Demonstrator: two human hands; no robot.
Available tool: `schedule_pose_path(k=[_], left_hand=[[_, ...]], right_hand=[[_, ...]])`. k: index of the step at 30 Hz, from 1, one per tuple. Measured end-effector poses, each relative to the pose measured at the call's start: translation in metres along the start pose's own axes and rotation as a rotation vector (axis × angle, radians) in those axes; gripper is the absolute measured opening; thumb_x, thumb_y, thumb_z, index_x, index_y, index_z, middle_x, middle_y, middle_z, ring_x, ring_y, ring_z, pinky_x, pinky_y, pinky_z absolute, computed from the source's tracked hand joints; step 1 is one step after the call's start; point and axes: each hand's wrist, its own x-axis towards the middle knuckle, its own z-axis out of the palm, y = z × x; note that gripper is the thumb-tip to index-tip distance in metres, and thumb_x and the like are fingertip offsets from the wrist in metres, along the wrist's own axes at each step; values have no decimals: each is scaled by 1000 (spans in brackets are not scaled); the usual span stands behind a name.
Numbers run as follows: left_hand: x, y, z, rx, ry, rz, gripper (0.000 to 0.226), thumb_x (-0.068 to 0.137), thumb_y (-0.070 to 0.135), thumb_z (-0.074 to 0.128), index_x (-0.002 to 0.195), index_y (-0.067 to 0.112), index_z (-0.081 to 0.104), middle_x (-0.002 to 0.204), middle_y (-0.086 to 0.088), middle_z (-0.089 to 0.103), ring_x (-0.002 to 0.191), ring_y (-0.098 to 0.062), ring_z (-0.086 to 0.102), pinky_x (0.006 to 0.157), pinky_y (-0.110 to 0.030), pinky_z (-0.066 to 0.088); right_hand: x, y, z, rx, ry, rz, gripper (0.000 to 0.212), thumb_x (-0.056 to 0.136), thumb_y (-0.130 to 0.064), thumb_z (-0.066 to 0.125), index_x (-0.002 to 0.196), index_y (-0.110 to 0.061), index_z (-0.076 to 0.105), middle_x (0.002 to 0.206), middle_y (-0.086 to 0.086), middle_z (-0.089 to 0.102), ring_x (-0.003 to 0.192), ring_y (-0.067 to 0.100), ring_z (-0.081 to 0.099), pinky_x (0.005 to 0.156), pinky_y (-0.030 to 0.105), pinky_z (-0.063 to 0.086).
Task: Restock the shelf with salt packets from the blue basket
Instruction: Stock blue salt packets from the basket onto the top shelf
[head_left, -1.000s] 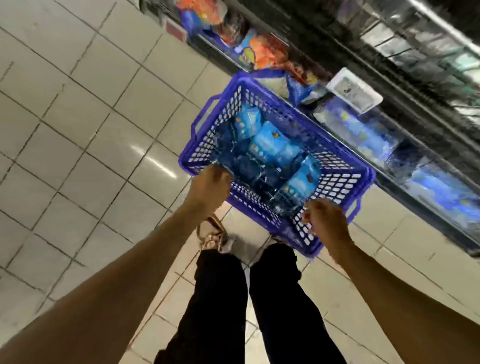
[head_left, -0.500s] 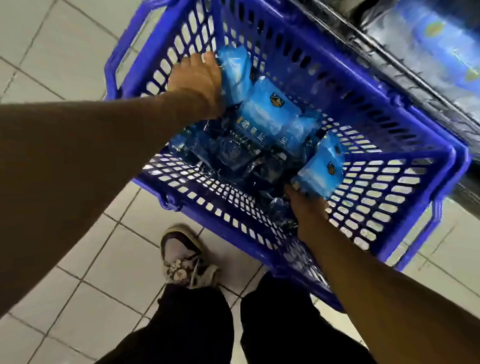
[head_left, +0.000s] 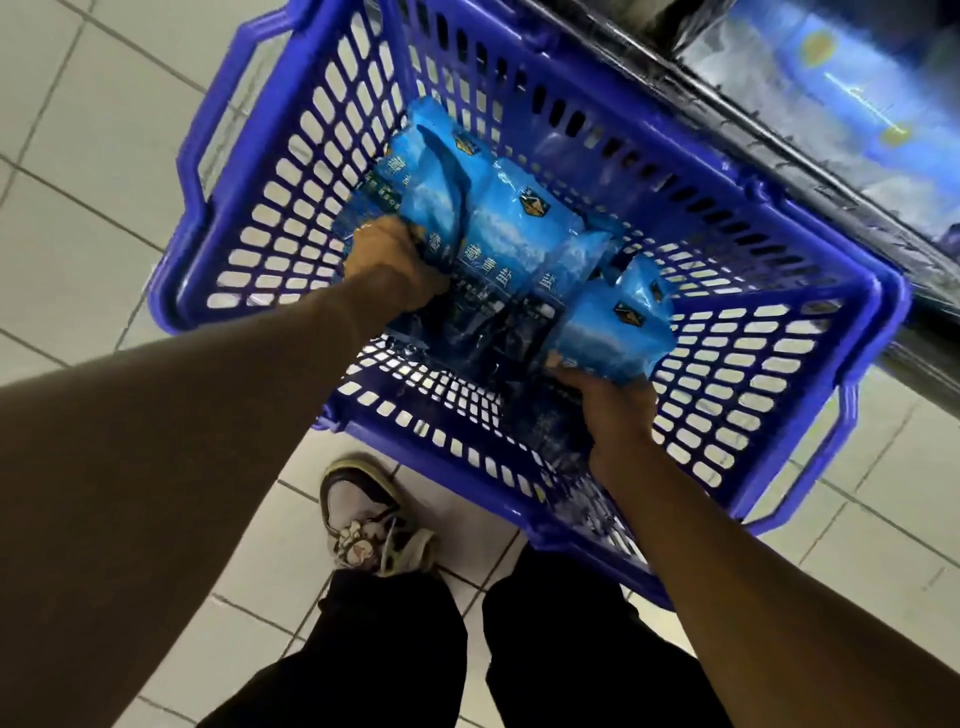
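Since half a second ago, the left hand (head_left: 392, 270) has come off the far packet by the basket wall and is now closing round the near end of a glossy light-blue plastic salt packet (head_left: 431, 176), while the right hand (head_left: 613, 410) has taken fuller hold of its own light-blue salt packet (head_left: 613, 332) and is raising it a little. The left fingers are curling round the lower edge of their packet, which is lying tilted over the heap; the right fingers are gripping the bottom edge of theirs from below, thumb side hidden. Both packets are staying inside the blue perforated plastic basket (head_left: 291, 208), above a heap of more blue salt packets (head_left: 524, 228) and darker ones lying deeper in shadow. The basket is sitting on the pale tiled floor (head_left: 93, 130), its far rim close to the dark metal edge of the shelf (head_left: 753, 124), behind which blurred blue packets are showing. Nearer the camera, a worn grey-and-white sneaker (head_left: 369, 519) is standing on the tiles just beside the basket's near wall, above black trouser legs (head_left: 405, 649).
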Motion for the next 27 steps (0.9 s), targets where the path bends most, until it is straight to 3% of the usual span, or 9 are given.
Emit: schedule_pose_path(k=[3,5,7,12,14,17,19,22,27], left_hand=[[-33,-1,-13,-224,-116,-54,41,72,8,88,108,16,70,103,-3,73,91,-20,70,86,-31,57],[-77,-6,-31,-483,-245,-100,32,77,0,80,106,10,73,101,-10,77,80,-25,74,76,-38,62],[-119,-14,-47,-679,-354,-123,35,83,0,73,117,6,72,106,-15,76,77,-26,74,70,-40,64],[-239,-17,-93,-1004,-420,-177,35,77,12,71,112,12,74,106,-15,74,75,-22,75,72,-39,63],[-289,-17,-114,-1043,-427,-182,44,77,16,71,120,11,70,106,-14,74,77,-22,75,73,-39,63],[-362,-7,-149,-1097,-416,-197,38,75,15,72,114,16,73,100,-9,77,77,-22,76,70,-39,64],[-415,8,-174,-1067,-396,-212,41,74,16,73,115,16,72,102,-8,76,78,-23,76,71,-41,64],[-484,29,-206,-1055,-375,-192,42,74,17,74,116,14,71,99,-7,78,77,-21,76,65,-36,64],[-577,69,-258,-932,-322,-113,57,70,24,79,124,8,68,106,-14,77,77,-23,76,65,-34,63]], right_hand=[[-31,-18,-10,174,-174,133,52,75,-8,83,124,-15,68,116,12,74,106,35,70,95,52,56],[-63,-33,-21,270,-324,186,55,74,-8,80,127,-10,67,116,15,74,100,35,73,86,51,59],[-97,-47,-33,314,-450,220,58,71,-14,78,128,-9,67,107,12,75,89,30,75,75,44,61],[-195,-79,-74,364,-569,286,39,75,-13,68,114,-10,75,109,13,74,98,32,71,88,47,60],[-243,-97,-93,327,-588,313,38,75,-12,67,112,-10,76,107,14,75,87,29,74,77,43,63],[-320,-132,-122,253,-579,336,55,76,-15,69,130,-5,64,122,21,68,90,33,72,91,50,58],[-373,-157,-146,227,-584,328,52,77,-17,69,127,-6,67,119,19,70,89,33,72,94,53,56],[-437,-179,-187,285,-618,296,37,76,-16,70,112,-11,75,104,14,77,82,29,76,69,41,62],[-521,-206,-256,257,-635,148,63,68,-15,81,129,-10,64,116,19,73,96,34,74,78,45,61]])
